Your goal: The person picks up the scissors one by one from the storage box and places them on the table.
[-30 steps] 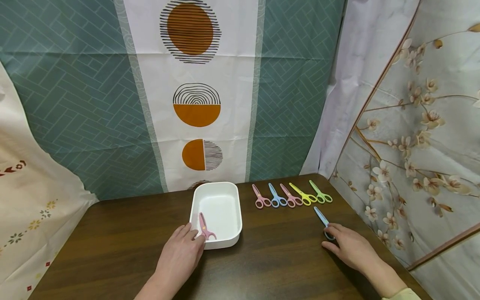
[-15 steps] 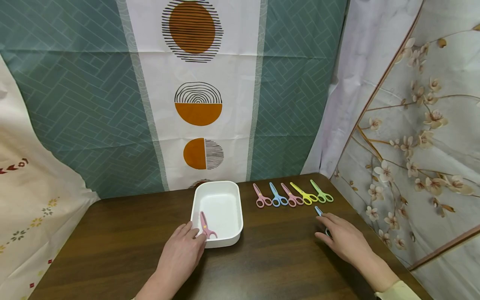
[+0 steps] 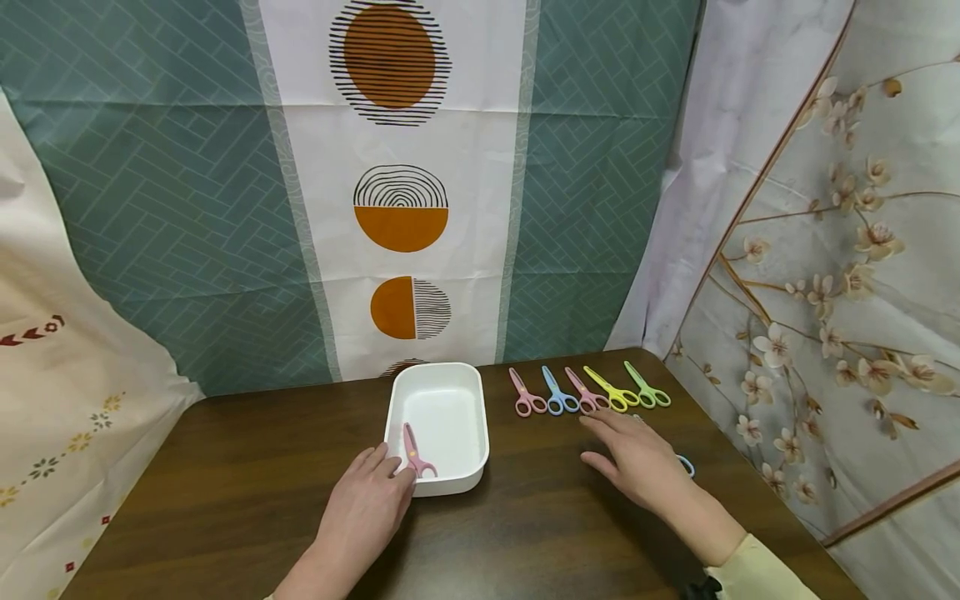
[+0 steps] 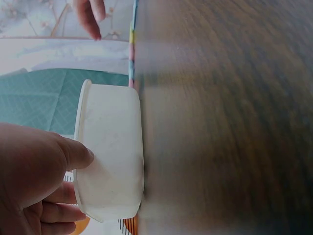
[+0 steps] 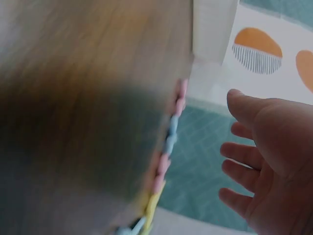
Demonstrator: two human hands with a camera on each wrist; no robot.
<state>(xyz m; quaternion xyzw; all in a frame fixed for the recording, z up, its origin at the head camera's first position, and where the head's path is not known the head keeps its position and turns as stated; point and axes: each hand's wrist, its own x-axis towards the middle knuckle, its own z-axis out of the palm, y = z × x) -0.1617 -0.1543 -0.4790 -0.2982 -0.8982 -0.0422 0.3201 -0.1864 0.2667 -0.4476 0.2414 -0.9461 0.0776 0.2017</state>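
Note:
At the near left corner of a white rectangular tub, my left hand grips the rim. In the left wrist view the thumb presses against the tub's wall, with the other fingers behind the corner. Pink scissors lie inside the tub. My right hand hovers over the table with fingers loosely spread and nothing held, as the right wrist view confirms. Partly hidden beneath and behind it lies a pair of blue scissors, whose handle loop shows.
Along the table's back edge runs a row of scissors: pink, blue, pink, yellow and green. Patterned curtains hang behind the table and at both sides.
My right hand has moved left and slightly up from the front blue scissors, which stay on the table. The left hand stays on the tub's corner.

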